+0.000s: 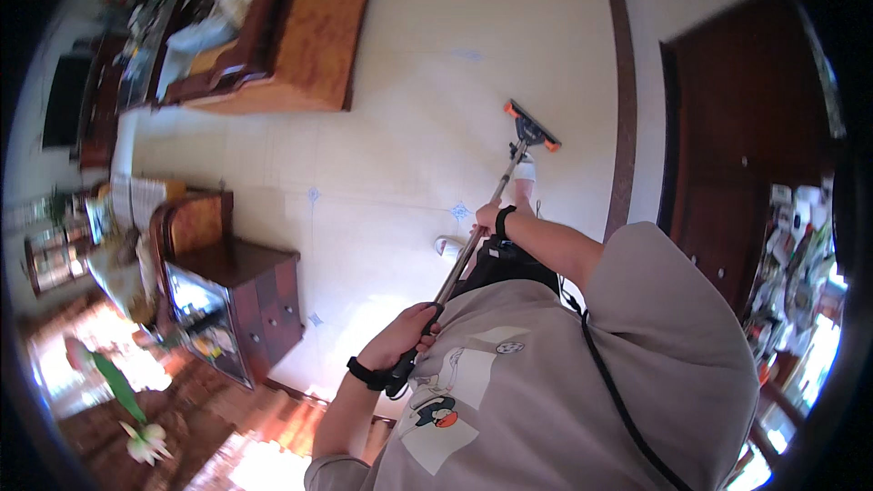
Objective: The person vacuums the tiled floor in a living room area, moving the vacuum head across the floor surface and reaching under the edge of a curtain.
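Observation:
A telescopic metal pole [462, 271] runs slantwise across the front of my body. Low on my left side, my left hand [404, 335] grips the black handle at its upper end. My right hand [489, 217] is closed around the pole further down, below waist level. At the far end, a black flat mop or squeegee head [532, 128] with orange ends rests on the pale tiled floor [423, 143]. It lies just ahead of one foot in a white slipper [524, 169]. The other slipper [447, 247] is left of the pole. Both wrists wear black bands.
A wooden sofa or bench end [320, 34] with cushions stands upper left. Left is a wooden cabinet [266, 307] with drawers and a glass front. A brown border strip [622, 95] edges the floor before a dark wooden door [736, 116]. A white flower [145, 442] is lower left.

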Motion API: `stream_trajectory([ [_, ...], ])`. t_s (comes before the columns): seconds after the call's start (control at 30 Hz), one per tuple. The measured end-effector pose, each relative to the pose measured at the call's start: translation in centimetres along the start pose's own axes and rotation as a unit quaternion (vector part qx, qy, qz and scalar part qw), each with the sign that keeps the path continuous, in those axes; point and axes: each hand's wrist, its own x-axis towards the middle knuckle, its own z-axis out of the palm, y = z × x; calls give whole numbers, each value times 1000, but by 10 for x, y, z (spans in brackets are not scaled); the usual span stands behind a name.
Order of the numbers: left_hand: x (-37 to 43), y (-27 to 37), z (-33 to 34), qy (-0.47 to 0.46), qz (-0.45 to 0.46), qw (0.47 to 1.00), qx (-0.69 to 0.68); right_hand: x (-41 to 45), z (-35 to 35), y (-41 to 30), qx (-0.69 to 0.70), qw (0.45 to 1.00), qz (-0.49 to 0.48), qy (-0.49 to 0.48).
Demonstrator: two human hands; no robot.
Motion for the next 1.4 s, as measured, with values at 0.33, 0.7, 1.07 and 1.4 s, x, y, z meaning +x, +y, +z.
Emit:
stream_trajectory([
  [0.33,17,-33,-32,-42,62,990,-117,-296,57,-152,-667,700,-242,-80],
  [0.7,18,-32,-46,-69,54,987,-134,-366,33,-115,-758,499,-322,-269],
  [1.07,-3,-50,-53,-65,32,985,-158,-531,88,-133,-664,453,-406,-435],
  [1.4,-13,-53,-45,-40,30,985,-165,-592,110,-133,-606,299,-499,-543],
])
